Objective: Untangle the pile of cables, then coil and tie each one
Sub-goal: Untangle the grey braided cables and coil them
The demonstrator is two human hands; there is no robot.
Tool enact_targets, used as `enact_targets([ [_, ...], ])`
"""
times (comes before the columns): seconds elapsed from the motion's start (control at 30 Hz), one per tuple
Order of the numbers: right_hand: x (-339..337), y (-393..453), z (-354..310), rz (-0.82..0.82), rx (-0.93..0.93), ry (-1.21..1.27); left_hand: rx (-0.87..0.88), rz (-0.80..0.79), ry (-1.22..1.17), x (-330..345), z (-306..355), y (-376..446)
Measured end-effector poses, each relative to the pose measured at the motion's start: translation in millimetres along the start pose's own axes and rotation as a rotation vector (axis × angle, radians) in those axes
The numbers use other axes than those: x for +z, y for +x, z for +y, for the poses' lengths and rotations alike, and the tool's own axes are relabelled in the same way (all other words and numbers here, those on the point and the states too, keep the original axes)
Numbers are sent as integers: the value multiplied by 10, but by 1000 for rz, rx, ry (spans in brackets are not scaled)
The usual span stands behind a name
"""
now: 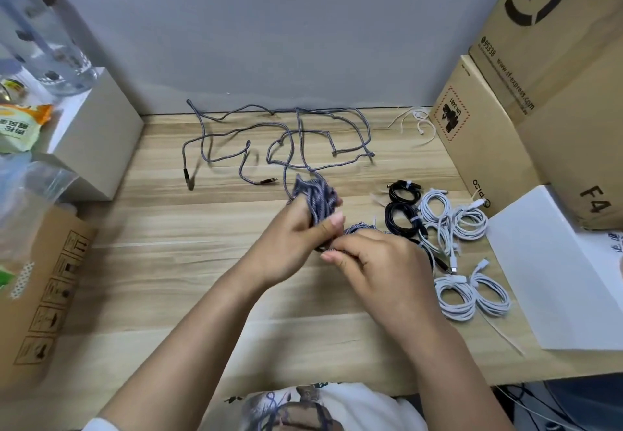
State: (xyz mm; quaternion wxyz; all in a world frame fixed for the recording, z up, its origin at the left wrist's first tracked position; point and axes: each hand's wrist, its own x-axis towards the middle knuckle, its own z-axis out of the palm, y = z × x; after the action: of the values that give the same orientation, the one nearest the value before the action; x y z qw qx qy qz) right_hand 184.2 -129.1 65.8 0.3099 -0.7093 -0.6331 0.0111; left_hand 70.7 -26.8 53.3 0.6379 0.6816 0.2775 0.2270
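Observation:
My left hand [296, 238] grips a bunched coil of grey braided cable [317, 199] above the wooden table [168, 255]. My right hand [374, 262] pinches a strand of the same cable just below the coil. A long loose run of grey braided cable [286, 134] sprawls in loops across the back of the table, its plug ends lying at the left and centre. To the right lie two tied black coils [403, 208] and several tied white coils [468, 282]. Another grey coil [360, 228] peeks out behind my right hand.
Cardboard boxes [505, 103] stand stacked at the right, with loose white ties [414, 120] beside them. A white box [559, 268] lies at the right edge. At the left stand a grey box [97, 134], a brown carton [43, 295] and plastic bags [23, 187].

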Motion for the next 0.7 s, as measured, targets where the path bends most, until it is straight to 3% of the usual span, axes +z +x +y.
enact_targets([
  [0.2, -108, 81, -43, 17, 35, 362, -79, -250, -7, 25, 114, -125],
  [0.33, -169, 159, -23, 119, 104, 559, -109, -387, -176, -60, 109, -150],
  [0.43, -194, 212, 43, 166, 47, 535, -84, -462, -403, -114, 129, -163],
  [0.57, -169, 211, 138, 216, 45, 501, -79, -377, -475, -159, 138, -156],
  [0.7, -188, 196, 156, 324, 18, 378, -188, -214, -264, -160, 122, -124],
])
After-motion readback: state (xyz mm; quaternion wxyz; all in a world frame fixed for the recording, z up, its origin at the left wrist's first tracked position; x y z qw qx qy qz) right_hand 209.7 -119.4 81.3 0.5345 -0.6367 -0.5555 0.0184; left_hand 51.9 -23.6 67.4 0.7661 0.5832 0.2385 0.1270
